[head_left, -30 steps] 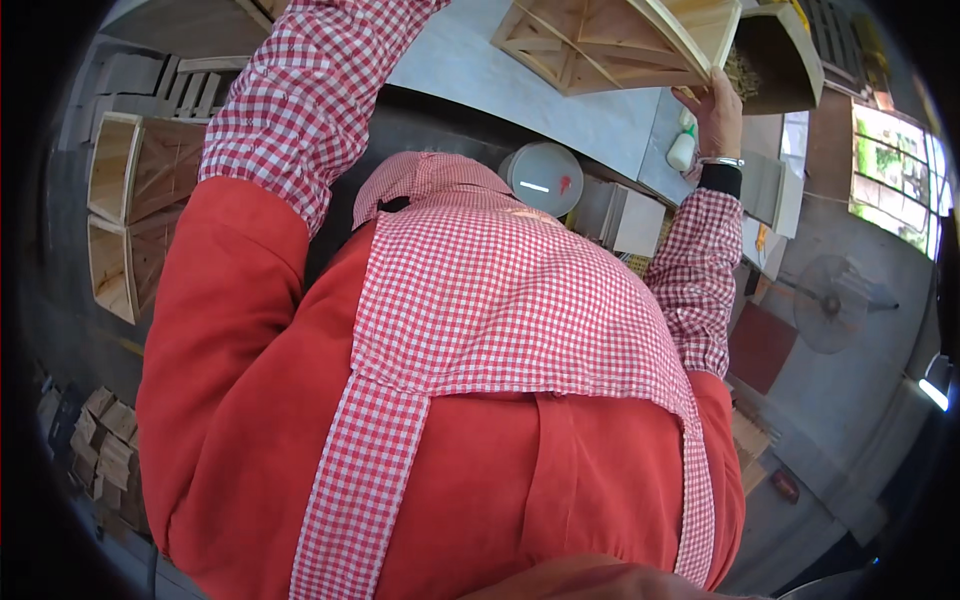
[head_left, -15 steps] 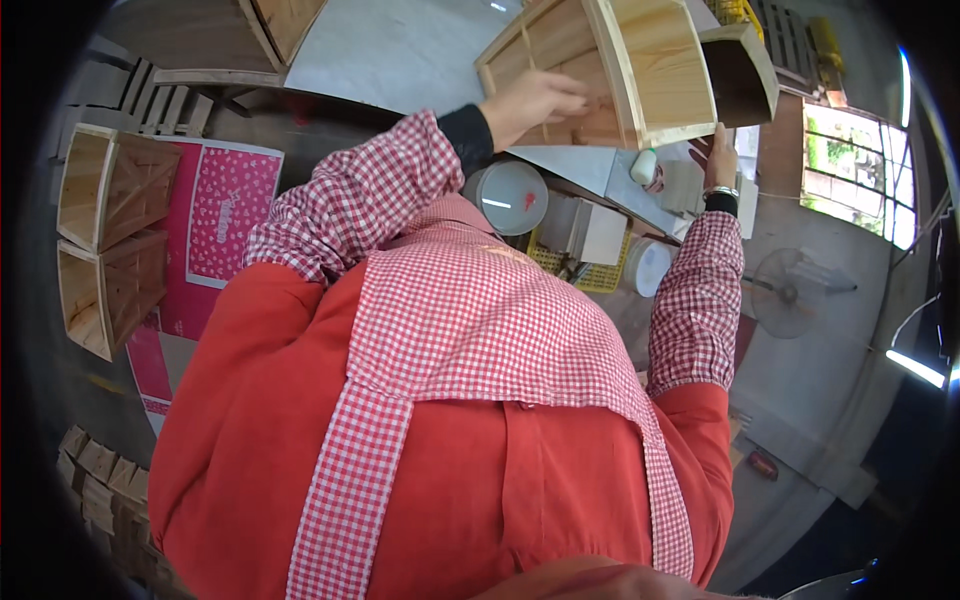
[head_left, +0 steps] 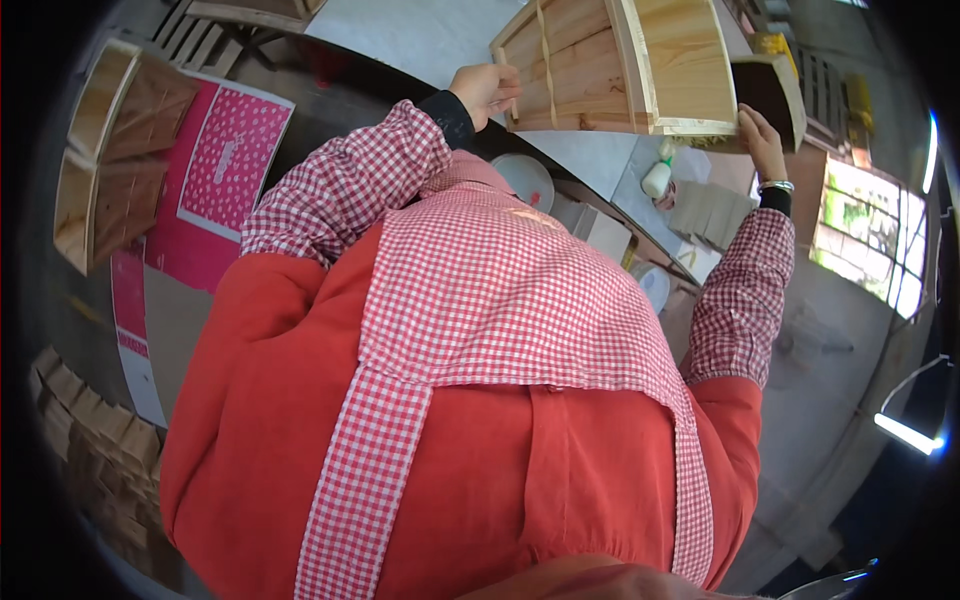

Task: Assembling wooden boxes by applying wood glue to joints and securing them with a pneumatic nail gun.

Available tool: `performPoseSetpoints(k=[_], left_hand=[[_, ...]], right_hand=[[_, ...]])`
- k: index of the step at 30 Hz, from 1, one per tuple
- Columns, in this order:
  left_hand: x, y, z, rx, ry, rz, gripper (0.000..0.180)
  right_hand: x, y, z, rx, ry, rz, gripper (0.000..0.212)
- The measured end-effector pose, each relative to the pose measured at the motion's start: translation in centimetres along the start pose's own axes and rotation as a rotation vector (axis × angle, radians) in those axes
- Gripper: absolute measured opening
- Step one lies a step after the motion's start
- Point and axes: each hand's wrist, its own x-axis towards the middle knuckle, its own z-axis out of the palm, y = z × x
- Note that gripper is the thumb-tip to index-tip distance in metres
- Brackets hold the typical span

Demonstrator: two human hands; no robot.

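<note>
A pale wooden box (head_left: 585,80) with slanted plank sides lies on the white-topped table at the upper middle. My left hand (head_left: 484,94) is closed on its left end, fingertips curled at the rim strip. At the opposite end my right hand (head_left: 763,142) grips the lower right corner, fingers bent up against the pale panel. The undersides of both grips are hidden. Just beyond the right hand stands another wooden box (head_left: 790,95) with a dark inside.
Below the box are a white bottle (head_left: 657,180), a stack of pale pieces (head_left: 712,214) and a round white bucket (head_left: 528,180). Wooden boxes (head_left: 125,150) stand at the left beside a pink printed sheet (head_left: 235,155). Stacked wooden pieces (head_left: 95,430) sit lower left.
My left hand has moved off the box's side panel to its left end and closed there. My right hand has closed on the right corner. The whole view has shifted and turned slightly.
</note>
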Motion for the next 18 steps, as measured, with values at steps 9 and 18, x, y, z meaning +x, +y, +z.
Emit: performPoseSetpoints(k=[9,18], left_hand=[[-1.6,-5.5,-0.2,-0.081,0.149,0.034,0.034],[-7.7,3.2,2.8,0.036,-0.165,0.399,0.049]], right_hand=[[4.9,1.3,3.3,0.121,-0.177,-0.266,0.041],[2.0,-3.7,4.6,0.084,-0.069,-0.714,0.047]])
